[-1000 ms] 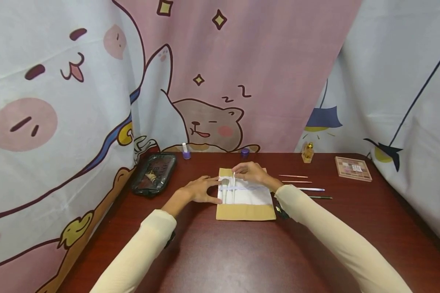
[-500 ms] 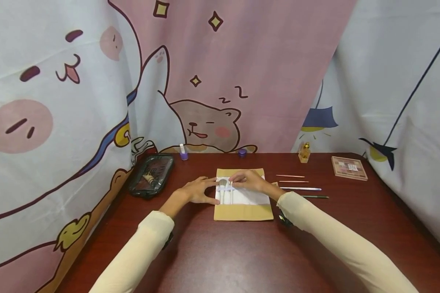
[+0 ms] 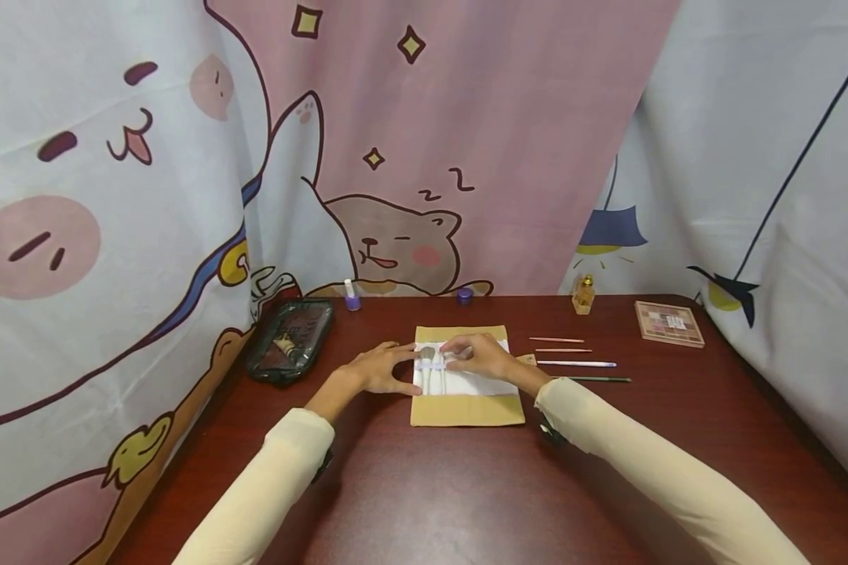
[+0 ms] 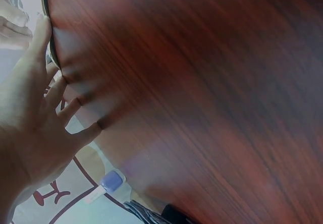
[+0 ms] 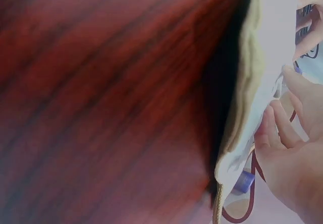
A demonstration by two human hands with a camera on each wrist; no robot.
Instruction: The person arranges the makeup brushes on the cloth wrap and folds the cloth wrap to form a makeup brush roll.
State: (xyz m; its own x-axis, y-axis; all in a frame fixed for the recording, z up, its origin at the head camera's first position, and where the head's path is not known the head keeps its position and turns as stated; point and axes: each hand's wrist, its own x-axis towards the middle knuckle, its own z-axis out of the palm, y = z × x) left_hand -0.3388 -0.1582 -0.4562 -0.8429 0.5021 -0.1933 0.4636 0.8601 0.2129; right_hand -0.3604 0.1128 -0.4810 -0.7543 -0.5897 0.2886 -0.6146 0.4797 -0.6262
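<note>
Cloth case: laid open on the table [image 3: 424, 494], in front of the person; tan woven-looking cloth [image 3: 466, 411] is shown at the near and far ends, smooth white lining between.
Slim brush: placed on the white lining, left of centre, just right of the wide brush [image 3: 426, 380]; its pale handle [image 3: 443, 383] is pointed near.
Right hand [image 3: 486, 358]: thumb and bent fingers are brought together at the slim brush's far end, which appears pinched, though the tips partly hide it.
Left hand [image 3: 380, 369]: fingers are spread, released, the case's left edge being touched.
Band [image 3: 434, 366]: thin, lavender, run across both brushes; the slim one is probably best guided straight beneath it, parallel to its neighbour, the cloth being steadied.
Wide brush: fluffy grey head, pale tapering handle.
Loose sticks [image 3: 564, 351]: slender, rigid-looking, laid to the right.
</note>
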